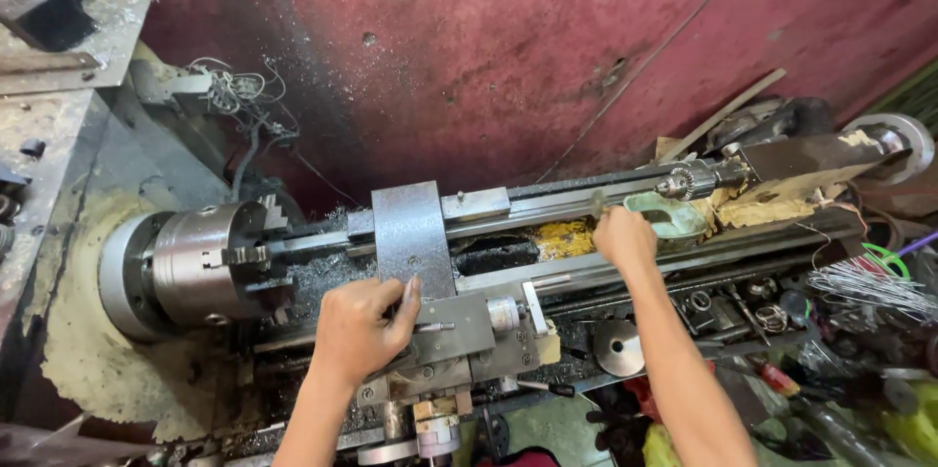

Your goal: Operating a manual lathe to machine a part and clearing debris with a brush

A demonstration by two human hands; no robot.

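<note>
Lathe [489, 262]: heavy cast metal, rigid, fixed in place, coated with chips and oil, so judged slippery to the touch. Carriage [430, 301]: a stiff steel block directly under the left hand [363, 328], which lies curled over its top with fingers closed against the metal; best held by its flat upper edges. Green tray [674, 216]: light, likely thin plastic, just beyond the right hand [625, 237], whose fingers are closed on a small brush-like item [598, 201], too blurred to identify. Chuck [200, 267] sits well left of both hands.
</note>
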